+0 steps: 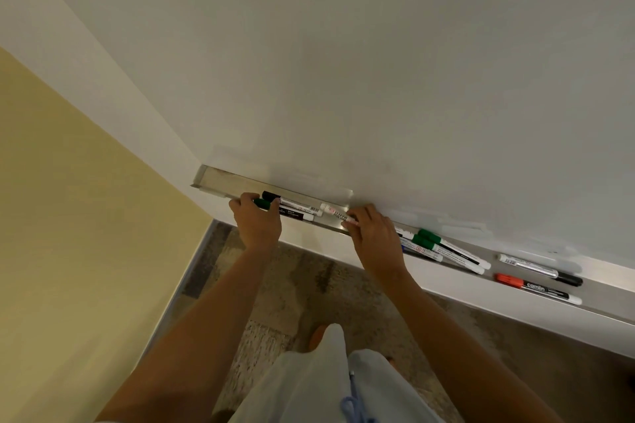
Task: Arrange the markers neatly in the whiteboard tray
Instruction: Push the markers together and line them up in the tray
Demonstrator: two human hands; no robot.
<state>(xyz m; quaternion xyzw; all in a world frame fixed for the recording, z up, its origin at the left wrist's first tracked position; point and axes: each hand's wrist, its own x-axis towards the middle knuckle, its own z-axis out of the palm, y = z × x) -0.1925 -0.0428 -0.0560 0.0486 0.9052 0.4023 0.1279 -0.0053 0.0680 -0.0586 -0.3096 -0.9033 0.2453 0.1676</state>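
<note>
A long metal tray (220,180) runs under the whiteboard (378,62), slanting down to the right. My left hand (256,221) rests on the capped ends of a black-capped marker (295,204) and a green-capped marker (292,215) near the tray's left part. My right hand (374,239) pinches a white marker (335,211) at its right end. Further right lie two green-capped markers (450,249), then a black-capped marker (539,269) and a red-capped marker (539,288).
A yellow side wall (68,233) meets the whiteboard wall at the left. Below the tray is a white ledge (515,314) and a speckled floor (309,285). My light trousers (330,385) show at the bottom.
</note>
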